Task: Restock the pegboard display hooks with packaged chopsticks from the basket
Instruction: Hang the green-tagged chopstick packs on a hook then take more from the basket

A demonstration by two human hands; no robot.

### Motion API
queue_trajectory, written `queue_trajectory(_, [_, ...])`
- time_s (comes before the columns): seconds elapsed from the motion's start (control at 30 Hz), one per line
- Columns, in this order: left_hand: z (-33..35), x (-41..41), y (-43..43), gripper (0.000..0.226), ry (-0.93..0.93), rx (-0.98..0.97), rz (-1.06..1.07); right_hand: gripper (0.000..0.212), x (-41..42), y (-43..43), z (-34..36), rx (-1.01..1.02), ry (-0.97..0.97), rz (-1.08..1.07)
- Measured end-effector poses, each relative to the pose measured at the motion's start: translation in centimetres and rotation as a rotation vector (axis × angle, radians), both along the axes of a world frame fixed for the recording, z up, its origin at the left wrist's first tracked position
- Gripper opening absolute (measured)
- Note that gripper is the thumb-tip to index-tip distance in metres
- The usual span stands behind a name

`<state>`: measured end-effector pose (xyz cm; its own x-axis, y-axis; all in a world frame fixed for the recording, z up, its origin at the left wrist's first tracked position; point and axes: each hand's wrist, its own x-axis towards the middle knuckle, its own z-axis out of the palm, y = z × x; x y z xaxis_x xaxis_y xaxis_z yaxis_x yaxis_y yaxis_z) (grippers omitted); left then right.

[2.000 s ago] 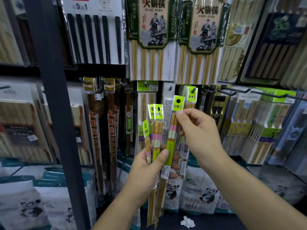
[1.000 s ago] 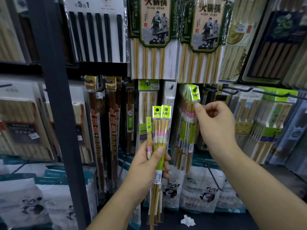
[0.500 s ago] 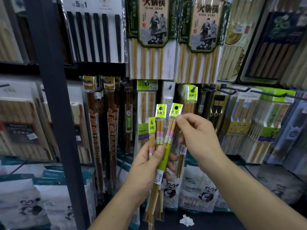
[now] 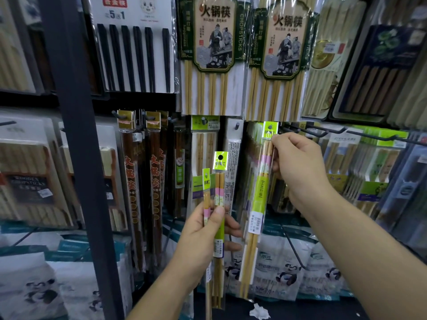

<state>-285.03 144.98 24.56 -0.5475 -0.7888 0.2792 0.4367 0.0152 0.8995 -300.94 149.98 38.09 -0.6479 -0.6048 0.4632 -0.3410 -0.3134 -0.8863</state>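
My left hand (image 4: pixel 203 229) grips two slim packs of chopsticks (image 4: pixel 219 204) upright, their green header cards above my thumb. My right hand (image 4: pixel 298 169) pinches the top of another pack (image 4: pixel 258 199) just under its green header card (image 4: pixel 269 130). That card sits at a display hook where several like packs hang behind it. The pack hangs down at a slight tilt, its lower end near the floor bags. The basket is out of view.
A dark metal upright (image 4: pixel 76 146) crosses the left. Brown long chopstick packs (image 4: pixel 131 181) hang left of my hands. Big bamboo sets (image 4: pixel 212 54) hang above. Bare hooks (image 4: pixel 323 130) jut out at right. Panda-printed bags (image 4: pixel 284 273) lie below.
My right hand has taken one pack out of my left hand's bundle and carried it up and right to the hook. My left hand holds one pack fewer.
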Motion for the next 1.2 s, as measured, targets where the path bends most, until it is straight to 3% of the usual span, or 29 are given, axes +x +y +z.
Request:
queue_trajectory(0.23, [-0.2,-0.2,-0.3,0.037,0.008,0.002,0.009,0.029,-0.8,-0.4,-0.7,0.065,0.023,-0.017])
queue_trajectory(0.33, [-0.2,-0.2,-0.4,0.022,0.028,0.044,0.027,0.035,-1.0,-0.4,-1.2,0.078,0.056,-0.061])
queue_trajectory(0.43, [-0.2,-0.1,-0.4,0.031,0.039,0.071,0.032,0.038,-1.1,-0.4,-1.9,0.066,0.086,-0.116])
queue_trajectory(0.6, [-0.2,-0.2,-0.5,0.024,0.007,0.06,0.034,0.028,-1.0,0.2,-3.1,0.049,0.092,-0.158])
queue_trajectory(0.87, [-0.4,-0.7,0.0,0.025,-0.018,0.035,-0.031,0.018,2.8,0.9,-4.8,0.145,0.274,0.134])
queue_trajectory(1.07, [-0.4,-0.8,-0.1,0.04,-0.033,-0.006,-0.043,0.027,2.9,0.9,-4.1,0.047,0.124,0.19])
queue_trajectory(1.2, [-0.4,-0.7,-0.4,0.035,-0.072,-0.061,0.035,0.034,1.8,0.8,-2.3,-0.025,0.076,0.101])
